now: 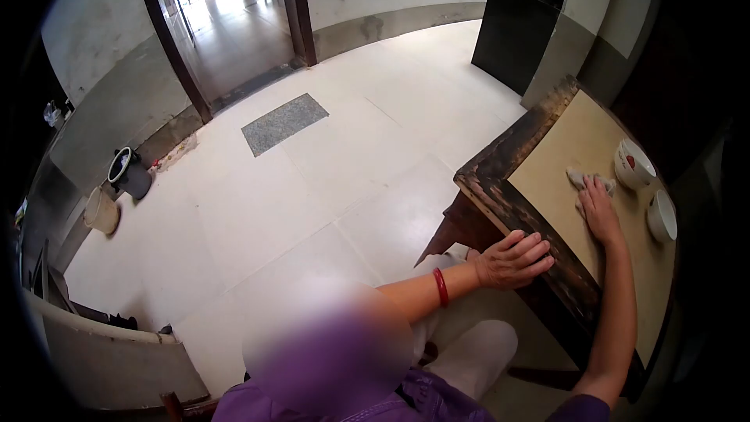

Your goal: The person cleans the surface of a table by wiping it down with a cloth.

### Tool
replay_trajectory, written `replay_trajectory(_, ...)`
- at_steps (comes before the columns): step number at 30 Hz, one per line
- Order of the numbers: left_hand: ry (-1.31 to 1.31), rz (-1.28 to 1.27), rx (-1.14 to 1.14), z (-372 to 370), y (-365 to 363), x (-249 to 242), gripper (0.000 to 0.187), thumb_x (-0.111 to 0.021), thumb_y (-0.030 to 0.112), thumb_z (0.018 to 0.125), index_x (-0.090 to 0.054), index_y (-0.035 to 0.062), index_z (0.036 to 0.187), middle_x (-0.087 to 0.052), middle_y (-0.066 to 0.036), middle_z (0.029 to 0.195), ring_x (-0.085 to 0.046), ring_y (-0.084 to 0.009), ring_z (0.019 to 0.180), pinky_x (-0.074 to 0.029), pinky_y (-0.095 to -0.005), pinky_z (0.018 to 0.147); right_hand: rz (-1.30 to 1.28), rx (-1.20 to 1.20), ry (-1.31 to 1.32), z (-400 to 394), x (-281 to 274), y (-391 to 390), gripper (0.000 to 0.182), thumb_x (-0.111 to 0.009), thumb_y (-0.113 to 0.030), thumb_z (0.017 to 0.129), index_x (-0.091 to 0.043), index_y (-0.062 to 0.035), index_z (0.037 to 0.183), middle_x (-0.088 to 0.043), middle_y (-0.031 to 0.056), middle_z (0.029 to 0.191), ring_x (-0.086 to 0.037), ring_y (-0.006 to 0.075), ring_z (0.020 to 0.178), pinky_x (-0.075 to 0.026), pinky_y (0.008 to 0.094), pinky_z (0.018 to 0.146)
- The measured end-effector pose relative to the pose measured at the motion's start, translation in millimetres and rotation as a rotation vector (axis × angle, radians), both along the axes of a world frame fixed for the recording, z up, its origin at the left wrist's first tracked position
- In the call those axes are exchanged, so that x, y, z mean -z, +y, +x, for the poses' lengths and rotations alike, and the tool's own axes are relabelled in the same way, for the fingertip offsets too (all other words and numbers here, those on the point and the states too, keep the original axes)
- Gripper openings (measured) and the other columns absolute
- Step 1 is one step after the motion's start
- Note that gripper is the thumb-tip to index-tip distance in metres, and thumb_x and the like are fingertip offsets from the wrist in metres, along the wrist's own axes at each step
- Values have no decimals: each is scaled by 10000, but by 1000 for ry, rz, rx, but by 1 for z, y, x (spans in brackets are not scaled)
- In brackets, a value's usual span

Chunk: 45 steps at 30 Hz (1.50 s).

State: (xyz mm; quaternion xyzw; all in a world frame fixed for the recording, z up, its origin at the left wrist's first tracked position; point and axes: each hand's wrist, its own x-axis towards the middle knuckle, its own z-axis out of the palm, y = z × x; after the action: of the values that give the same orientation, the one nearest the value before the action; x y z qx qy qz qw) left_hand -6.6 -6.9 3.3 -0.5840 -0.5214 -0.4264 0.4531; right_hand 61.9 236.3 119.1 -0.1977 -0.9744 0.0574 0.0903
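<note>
My left hand [516,260], a red bracelet [441,287] on its wrist, rests on the dark, worn edge of the table [574,277]. Its fingers are slightly bent and hold nothing. Farther over the tan tabletop, my right hand [600,215] has its fingers on a crumpled grey cloth [576,177], gripping it against the surface. Close beyond that hand stands a white bowl [634,168] with something red inside. A second white bowl [662,217] is to its right; I cannot make out its contents.
A dark panel [514,41] leans by a pillar [574,39] behind the table. On the left, a dark bucket [131,176] and a beige bucket [101,212] stand along the wall. A doorway [234,39] opens at the back. A grey mat [285,125] lies on the floor.
</note>
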Motion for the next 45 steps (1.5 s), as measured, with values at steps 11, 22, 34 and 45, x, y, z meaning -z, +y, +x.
replay_trajectory(11,30,5,-19,-1,-2,-2,358,-566,184,815,-549,146,1170,-539,-71,1231,-482,-246,1172,-389,-394,952,74,-161,-39,16,-1,-59,502,-451,-304,945,-414,-18,1357,-325,247,1438,-314,407,1323,-242,435,1096)
replay_trajectory(22,33,29,-42,-1,1,-1,383,-562,217,791,-541,135,1164,-534,-82,1224,-486,-252,1172,-346,-407,1019,64,-51,-14,-64,-1,-26,522,-382,-382,961,-418,-64,1373,-343,237,1435,-326,388,1326,-259,443,1088)
replay_trajectory(34,16,-25,-35,3,-4,-3,382,-559,199,805,-534,132,1181,-513,-89,1254,-474,-255,1190,-330,-418,1036,73,-186,-47,-22,-6,-90,532,-447,-363,937,-418,-54,1369,-346,284,1412,-325,428,1315,-248,476,1087)
replay_trajectory(45,19,-8,-28,0,-1,0,424,-609,229,770,-550,154,1183,-526,-71,1263,-463,-252,1202,-352,-413,987,48,-87,-49,-84,-8,-74,518,-391,-404,965,-429,-87,1373,-311,253,1449,-292,397,1347,-236,415,1105)
